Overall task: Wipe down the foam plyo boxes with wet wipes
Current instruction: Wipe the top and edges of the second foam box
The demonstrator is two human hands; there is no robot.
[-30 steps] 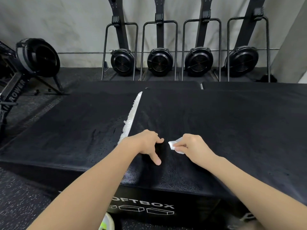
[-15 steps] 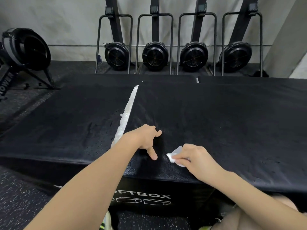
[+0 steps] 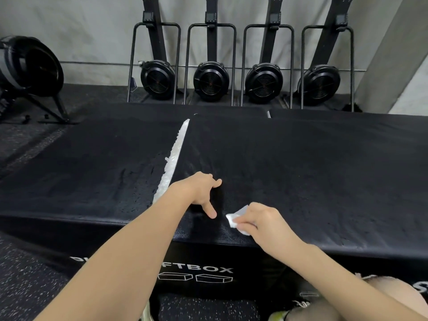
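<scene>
On the black foam box [image 3: 301, 172], just right of its white strip [image 3: 172, 158], the left hand [image 3: 199, 193] rests with fingers loosely spread; beside it near the front edge, the right hand [image 3: 261, 221] pinches a crumpled wet wipe [image 3: 234, 220] against the top

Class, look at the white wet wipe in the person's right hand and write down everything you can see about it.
The wet wipe is a small white crumpled wad, soft and damp-looking as far as can be told. The right hand pinches it, covering most of it; only its left end shows. It sits on the top of the black foam plyo box, close to the front edge, just right of the left hand, which does not touch it.
</scene>
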